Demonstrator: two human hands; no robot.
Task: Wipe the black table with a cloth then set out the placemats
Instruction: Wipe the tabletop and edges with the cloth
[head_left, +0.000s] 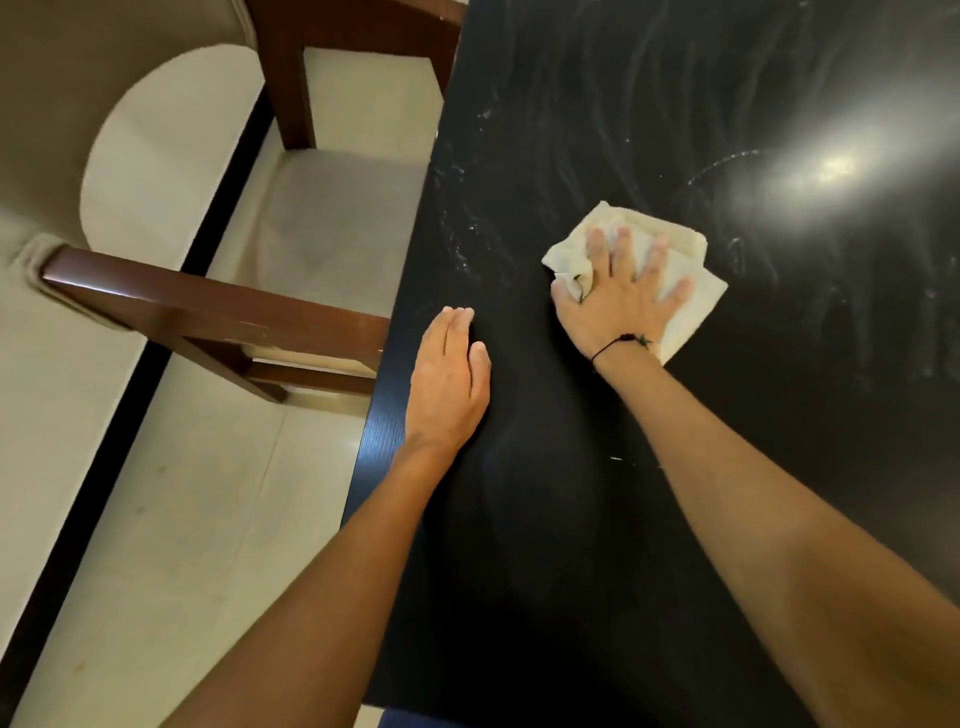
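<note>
The black table fills the right side of the view, streaked with pale wipe marks and crumbs toward its far part. A crumpled cream cloth lies flat on it near the middle. My right hand presses down on the cloth with fingers spread and straight. My left hand rests flat on the table close to its left edge, fingers together, holding nothing. No placemats are in view.
A brown wooden chair with a pale cushioned seat stands tucked against the table's left edge, its armrest reaching toward the table. Beige floor tiles with a dark strip lie to the left. A lamp glare shines on the tabletop.
</note>
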